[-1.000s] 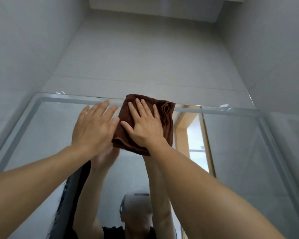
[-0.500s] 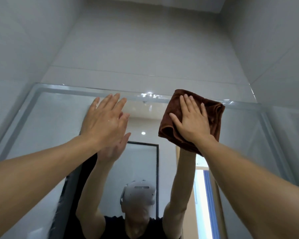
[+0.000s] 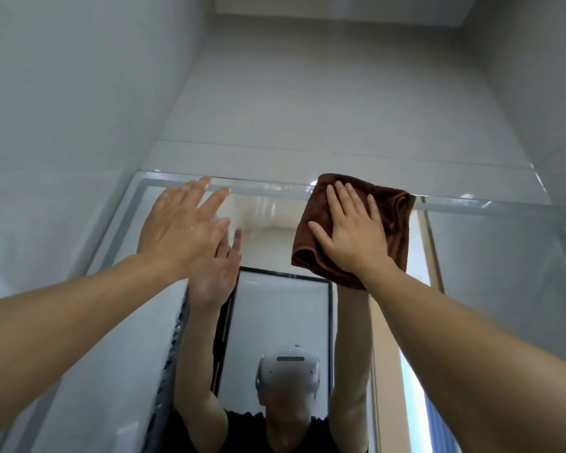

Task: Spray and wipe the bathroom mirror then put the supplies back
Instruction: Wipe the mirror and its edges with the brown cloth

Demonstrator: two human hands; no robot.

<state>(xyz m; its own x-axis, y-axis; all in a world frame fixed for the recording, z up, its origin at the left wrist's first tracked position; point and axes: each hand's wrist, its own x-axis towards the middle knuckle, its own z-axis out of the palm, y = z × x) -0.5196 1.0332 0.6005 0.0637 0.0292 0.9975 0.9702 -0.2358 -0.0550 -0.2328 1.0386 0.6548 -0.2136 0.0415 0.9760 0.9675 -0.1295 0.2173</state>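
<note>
The bathroom mirror (image 3: 490,276) fills the lower half of the head view, its frosted top edge running across the middle. A folded brown cloth (image 3: 394,220) lies flat against the glass near the top edge, right of centre. My right hand (image 3: 353,233) presses on it with straight, spread fingers. My left hand (image 3: 180,230) is flat with straight fingers against the glass near the mirror's upper left, holding nothing. Both arms and a person in a black shirt are reflected below. No spray bottle is in view.
Pale grey tiled walls (image 3: 62,125) close in on the left, right and above the mirror. The mirror reflects a dark-framed glass panel (image 3: 281,322) and a bright doorway (image 3: 415,380) at the right.
My right hand slid the cloth to the right along the mirror's top edge, then stayed near it. My left hand stayed flat on the glass at the upper left.
</note>
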